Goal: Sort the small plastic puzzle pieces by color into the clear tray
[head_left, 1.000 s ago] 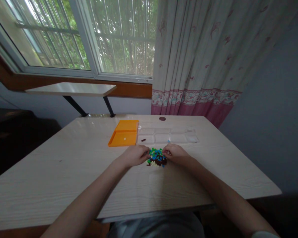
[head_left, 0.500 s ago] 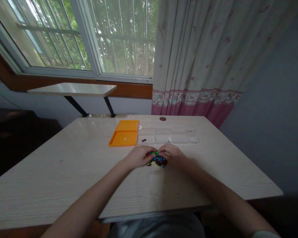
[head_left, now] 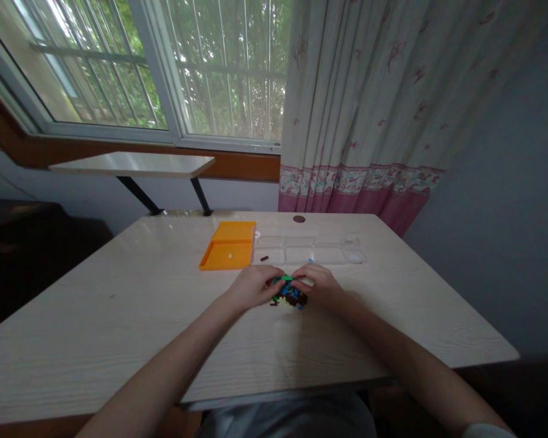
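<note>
A small green building brick (head_left: 287, 278) is pinched between my two hands, just above a loose pile of building bricks (head_left: 293, 297). The pile mixes blue, dark brown, green and cream pieces on the table. My left hand (head_left: 256, 286) has its fingers closed at the green brick's left end. At its right end, my right hand (head_left: 317, 285) closes thumb and fingers on it. Some of the pile is hidden behind my fingers.
Beyond my hands lies an open orange plastic case (head_left: 231, 244) holding a small white piece. Beside it, a clear compartment tray (head_left: 300, 254) holds a dark brown brick (head_left: 264, 258) and a small blue piece (head_left: 310, 261). A raised shelf (head_left: 134, 163) stands at the back left.
The green brick now shows level and clearly between my fingertips, above the pile. My hands have shifted only slightly.
</note>
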`<state>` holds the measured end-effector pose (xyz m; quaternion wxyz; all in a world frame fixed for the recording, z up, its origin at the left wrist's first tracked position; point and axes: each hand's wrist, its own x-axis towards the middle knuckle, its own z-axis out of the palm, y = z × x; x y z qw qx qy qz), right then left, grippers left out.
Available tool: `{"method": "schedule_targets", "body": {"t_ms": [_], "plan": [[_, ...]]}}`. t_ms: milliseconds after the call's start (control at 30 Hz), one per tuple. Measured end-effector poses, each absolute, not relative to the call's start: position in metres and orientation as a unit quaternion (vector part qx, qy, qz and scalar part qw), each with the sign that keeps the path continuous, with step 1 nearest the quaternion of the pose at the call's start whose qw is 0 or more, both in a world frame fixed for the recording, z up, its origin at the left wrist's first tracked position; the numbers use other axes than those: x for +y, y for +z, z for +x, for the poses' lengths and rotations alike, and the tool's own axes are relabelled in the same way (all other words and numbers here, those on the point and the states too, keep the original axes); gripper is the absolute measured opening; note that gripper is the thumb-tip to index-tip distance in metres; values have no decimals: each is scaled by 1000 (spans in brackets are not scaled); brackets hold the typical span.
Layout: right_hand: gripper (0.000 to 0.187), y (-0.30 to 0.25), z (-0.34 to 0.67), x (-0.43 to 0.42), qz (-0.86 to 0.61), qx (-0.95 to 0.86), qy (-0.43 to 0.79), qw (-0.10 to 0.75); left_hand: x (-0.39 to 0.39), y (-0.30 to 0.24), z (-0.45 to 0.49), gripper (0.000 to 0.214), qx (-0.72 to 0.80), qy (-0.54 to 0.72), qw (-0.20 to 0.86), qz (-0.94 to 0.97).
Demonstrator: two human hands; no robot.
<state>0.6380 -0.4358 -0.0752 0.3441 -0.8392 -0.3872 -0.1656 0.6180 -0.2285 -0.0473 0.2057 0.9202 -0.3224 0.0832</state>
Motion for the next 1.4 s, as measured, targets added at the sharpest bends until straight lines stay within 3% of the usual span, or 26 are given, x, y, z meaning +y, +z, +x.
{"method": "schedule_targets", "body": {"t_ms": [333, 700, 1400], "plan": [[16, -75, 639, -433, -835, -377, -211, 341, -228, -43, 618, 30, -315, 82, 193, 926], [13, -49, 650, -469, -813, -258, -383, 356, -203, -56, 640, 28, -256, 37, 107, 960], [12, -52, 650, -465, -794, -318, -393, 338, -209, -70, 642, 30, -310, 15, 121, 943]]}}
